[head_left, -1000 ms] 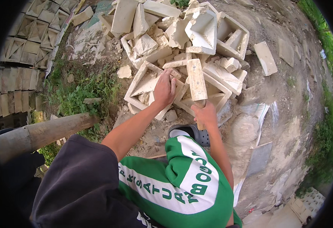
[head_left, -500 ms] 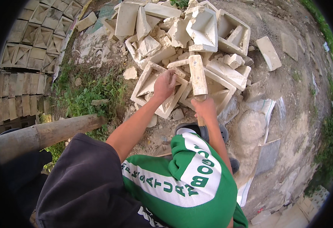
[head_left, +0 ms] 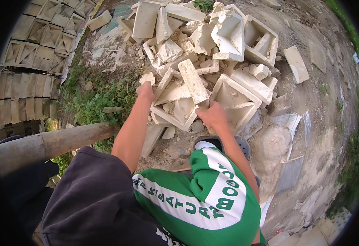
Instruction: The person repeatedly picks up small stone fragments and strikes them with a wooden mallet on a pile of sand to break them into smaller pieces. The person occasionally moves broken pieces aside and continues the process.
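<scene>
My right hand (head_left: 213, 115) is wrapped round the handle of a wooden mallet (head_left: 194, 82), whose pale, dusty block-shaped head has bolts in it. The mallet head is over a square, rimmed hollow block (head_left: 167, 117), with loose broken pieces inside. My left hand (head_left: 145, 91) is to the left of this block, its fingers curled at the lower edge of a small pale chunk (head_left: 148, 78). Whether the fingers grip the chunk is hidden. To the right of the mallet lies another square hollow block (head_left: 237, 102), tilted and partly behind my right hand.
A heap of broken pale blocks (head_left: 228, 35) rises beyond my hands. Weeds (head_left: 101, 98) and a thick bamboo pole (head_left: 60, 139) lie to the left, near stacked blocks (head_left: 38, 35). A flat slab (head_left: 296, 64) and a grey sheet (head_left: 290, 174) lie on the right.
My left hand has moved left from the near hollow block to the small chunk. The mallet has swung left over that block in my right hand. The view has shifted slightly.
</scene>
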`<action>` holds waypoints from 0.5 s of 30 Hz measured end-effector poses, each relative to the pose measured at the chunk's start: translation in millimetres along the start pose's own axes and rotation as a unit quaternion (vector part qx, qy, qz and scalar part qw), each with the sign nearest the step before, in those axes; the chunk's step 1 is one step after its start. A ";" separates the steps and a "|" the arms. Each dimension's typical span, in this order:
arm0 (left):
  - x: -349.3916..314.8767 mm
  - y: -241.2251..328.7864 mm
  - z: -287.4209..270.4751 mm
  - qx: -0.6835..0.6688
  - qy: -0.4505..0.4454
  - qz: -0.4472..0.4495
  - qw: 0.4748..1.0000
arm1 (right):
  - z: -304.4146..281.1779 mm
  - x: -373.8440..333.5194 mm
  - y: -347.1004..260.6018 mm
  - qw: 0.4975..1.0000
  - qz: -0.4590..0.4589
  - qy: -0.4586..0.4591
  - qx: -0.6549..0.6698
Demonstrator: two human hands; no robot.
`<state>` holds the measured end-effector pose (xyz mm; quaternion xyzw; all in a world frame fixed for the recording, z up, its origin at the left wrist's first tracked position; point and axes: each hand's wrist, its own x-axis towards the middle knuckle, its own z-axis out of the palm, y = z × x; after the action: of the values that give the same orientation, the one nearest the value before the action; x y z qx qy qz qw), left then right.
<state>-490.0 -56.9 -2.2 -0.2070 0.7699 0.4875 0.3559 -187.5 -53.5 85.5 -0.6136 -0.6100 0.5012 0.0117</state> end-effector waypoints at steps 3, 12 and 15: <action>25.6 11.1 -8.2 0.065 -0.039 -0.048 0.996 | 8.2 6.0 -24.4 0.996 -0.017 -0.087 -0.023; 92.7 -22.4 -0.9 -0.051 -0.060 -0.080 0.994 | 21.7 21.1 -22.4 0.987 -0.015 -0.161 0.019; 117.6 -24.7 -4.6 -0.032 -0.075 -0.067 0.994 | 26.2 26.3 -20.6 0.987 -0.013 -0.160 -0.002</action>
<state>-552.9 -68.5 -104.1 -0.2317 0.7093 0.5016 0.4377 -225.6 -43.9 69.6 -0.5173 -0.6129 0.5918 -0.0805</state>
